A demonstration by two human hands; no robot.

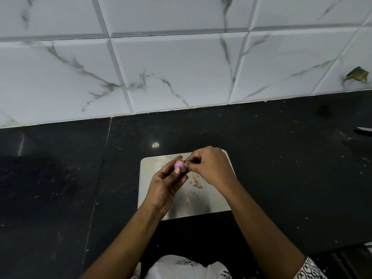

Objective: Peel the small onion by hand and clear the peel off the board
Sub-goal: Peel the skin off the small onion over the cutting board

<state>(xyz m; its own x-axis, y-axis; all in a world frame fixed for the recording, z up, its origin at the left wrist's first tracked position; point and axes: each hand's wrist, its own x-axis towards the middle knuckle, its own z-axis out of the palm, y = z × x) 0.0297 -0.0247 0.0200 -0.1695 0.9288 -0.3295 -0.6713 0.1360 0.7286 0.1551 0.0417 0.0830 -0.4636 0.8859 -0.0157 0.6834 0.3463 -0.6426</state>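
A small pink-purple onion [179, 165] is held above a pale steel board [211, 202] on the black counter. My left hand [166, 183] grips the onion from below, thumb on its front. My right hand [211, 166] pinches a strip of brownish peel [181, 158] at the onion's top. Several loose bits of peel [196, 181] lie on the board under my hands, with one more piece [187, 200] nearer the front.
The black stone counter [80, 178] runs left and right of the board, speckled with crumbs. A white marbled tile wall [161, 57] rises behind. A dark blade-like object [364, 131] shows at the right edge.
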